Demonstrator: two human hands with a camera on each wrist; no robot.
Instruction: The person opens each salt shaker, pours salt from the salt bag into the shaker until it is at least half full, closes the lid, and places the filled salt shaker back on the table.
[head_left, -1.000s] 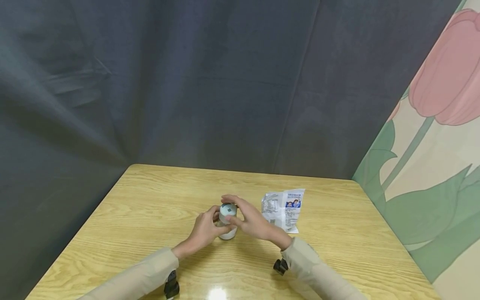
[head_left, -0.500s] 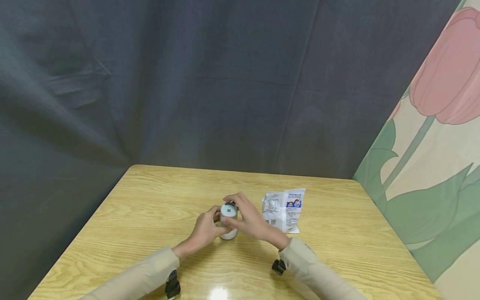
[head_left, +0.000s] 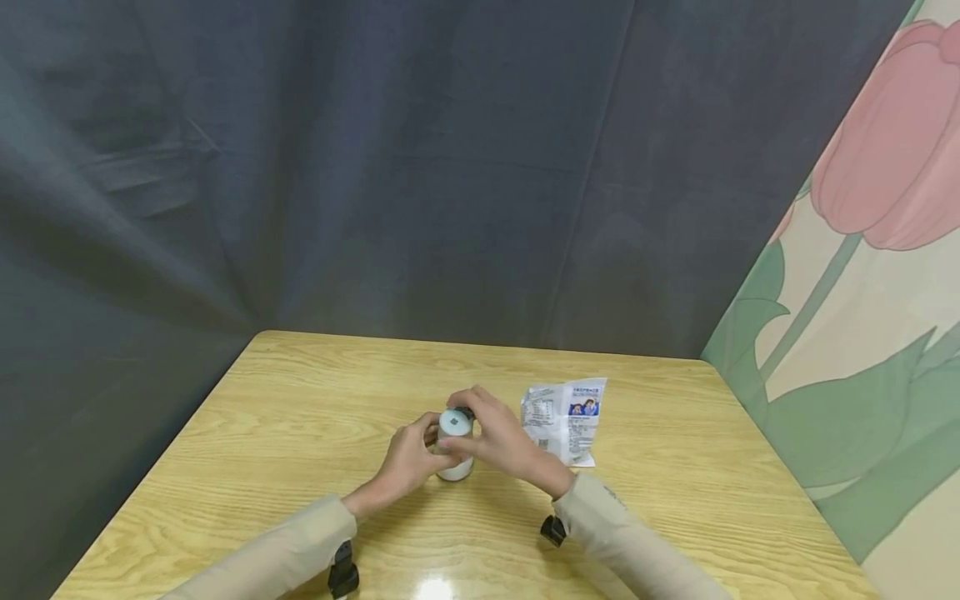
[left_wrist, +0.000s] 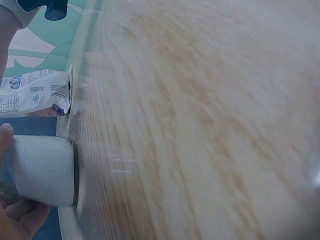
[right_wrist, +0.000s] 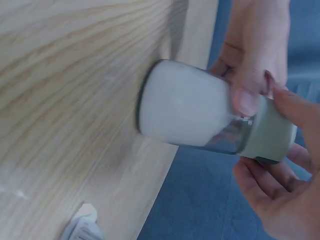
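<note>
A glass jar [head_left: 455, 470] of white contents, its kind not shown, stands upright on the table. A pale green lid [head_left: 454, 422] with a small dark mark on top sits on it. My left hand [head_left: 407, 455] grips the glass just below the lid, thumb in front. My right hand [head_left: 502, 437] holds the lid, thumb on the near side and fingers curled behind. Close up in the right wrist view, the lid [right_wrist: 273, 132] lies between right thumb and fingers, and clear glass shows above the white contents. The left wrist view catches the jar's lower part [left_wrist: 42, 171].
A white printed packet [head_left: 561, 419] with a blue picture lies on the wooden table [head_left: 322, 400], right of the hands. A dark curtain [head_left: 450, 183] hangs behind the table. At the right is a wall with painted tulips [head_left: 885, 150].
My right hand has turned slightly, its thumb sliding down and left. The dark patch on the lid's rim has shifted rightward. The left hand and the jar stay nearly in place.
</note>
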